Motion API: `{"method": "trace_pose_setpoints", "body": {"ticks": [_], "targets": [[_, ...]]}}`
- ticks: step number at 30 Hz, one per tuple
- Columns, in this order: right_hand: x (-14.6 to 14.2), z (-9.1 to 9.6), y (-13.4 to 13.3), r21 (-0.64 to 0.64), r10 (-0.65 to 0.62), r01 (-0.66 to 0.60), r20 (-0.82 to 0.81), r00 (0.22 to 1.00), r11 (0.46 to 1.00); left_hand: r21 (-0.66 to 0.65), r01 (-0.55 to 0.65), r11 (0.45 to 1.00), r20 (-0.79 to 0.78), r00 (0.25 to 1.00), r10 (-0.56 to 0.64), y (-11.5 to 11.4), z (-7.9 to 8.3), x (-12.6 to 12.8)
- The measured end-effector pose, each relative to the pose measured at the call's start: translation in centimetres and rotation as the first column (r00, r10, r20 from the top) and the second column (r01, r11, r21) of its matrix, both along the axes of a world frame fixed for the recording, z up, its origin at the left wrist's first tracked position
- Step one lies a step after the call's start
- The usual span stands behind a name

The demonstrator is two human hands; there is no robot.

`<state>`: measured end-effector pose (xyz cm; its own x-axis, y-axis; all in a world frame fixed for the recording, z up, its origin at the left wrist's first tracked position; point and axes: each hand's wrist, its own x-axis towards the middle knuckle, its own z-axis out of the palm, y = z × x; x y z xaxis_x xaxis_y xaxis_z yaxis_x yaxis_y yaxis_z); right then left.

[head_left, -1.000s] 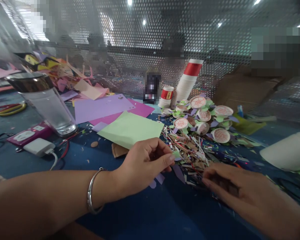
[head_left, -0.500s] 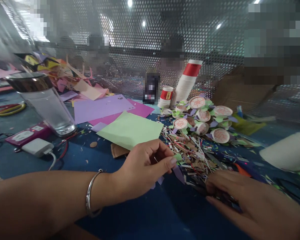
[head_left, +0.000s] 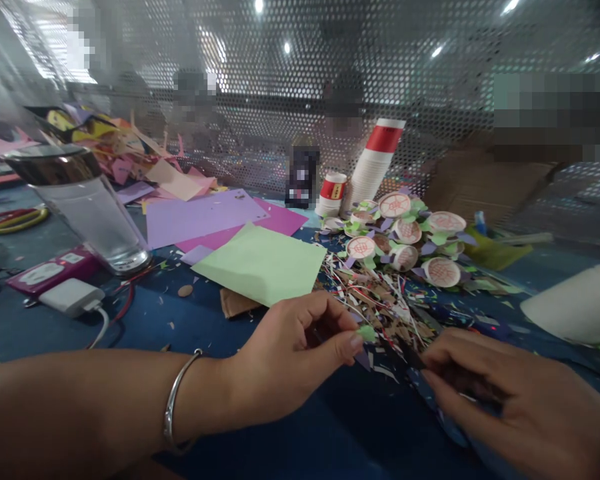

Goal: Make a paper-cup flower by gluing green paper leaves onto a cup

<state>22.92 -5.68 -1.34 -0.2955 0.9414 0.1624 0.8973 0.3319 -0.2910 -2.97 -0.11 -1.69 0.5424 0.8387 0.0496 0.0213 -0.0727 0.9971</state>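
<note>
Between the thumb and fingertips of my left hand (head_left: 305,357) is a small green paper piece (head_left: 366,333). My right hand (head_left: 505,393) is closed on what look like dark scissors (head_left: 409,355); their blades point left toward the green piece, apart from it, and the handles are mostly hidden by my fingers. Beyond both hands lies a heap of paper scraps (head_left: 385,300). A green paper sheet (head_left: 265,263) rests behind my left hand, over a brown cardboard piece (head_left: 237,303) and next to a purple sheet (head_left: 200,217).
Cut cup bottoms with red drawings (head_left: 441,272) are piled behind the scraps. Stacked paper cups (head_left: 373,167) lean behind them. A glass water bottle (head_left: 100,213), a white charger (head_left: 73,297) and a purple power strip (head_left: 53,267) stand left. A white roll (head_left: 575,303) lies right.
My left hand has moved slightly right and down with the green paper piece. My right hand has turned and shifted, bringing the scissors' blades up toward the paper.
</note>
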Motion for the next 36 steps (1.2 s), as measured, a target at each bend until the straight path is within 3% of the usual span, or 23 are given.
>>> {"method": "trace_pose_setpoints", "body": {"ticks": [3,8,12,16,23,27,31,36], "targets": [[-0.8,0.4,0.0,0.036,-0.054,0.057,-0.082,0.995,0.998,-0.102,0.035,0.994,0.048,0.998,-0.031,-0.5,-0.3,0.2],[-1.9,0.6,0.1,0.199,0.017,0.014,-0.155,0.988,0.98,-0.26,0.11,0.959,0.131,0.988,-0.078,-0.7,-0.8,0.6],[-2.8,0.8,0.0,0.163,-0.024,0.059,-0.206,0.978,0.985,-0.342,0.221,0.913,0.218,0.964,-0.151,-0.7,-0.6,0.8],[-3.0,0.4,-0.4,0.073,-0.042,0.063,-0.264,0.964,0.995,-0.364,0.26,0.894,0.28,0.946,-0.161,-0.8,-0.5,1.0],[-2.9,-0.9,-1.4,0.033,-0.138,0.161,-0.36,0.923,0.986,-0.4,0.215,0.891,0.375,0.926,-0.055,-0.8,0.2,1.0],[-4.0,-0.1,-1.0,-0.062,-0.069,0.046,-0.456,0.887,0.997,-0.399,0.222,0.89,0.42,0.907,-0.039,-0.9,0.4,1.0],[-4.4,0.4,-0.6,-0.045,-0.034,0.015,-0.461,0.887,0.999,-0.397,0.186,0.899,0.428,0.904,0.001,-1.0,0.4,1.1],[-2.5,-2.5,-1.7,0.018,-0.129,0.147,-0.379,0.916,0.989,-0.388,0.16,0.908,0.424,0.906,0.021,-1.1,0.2,1.2]]}}
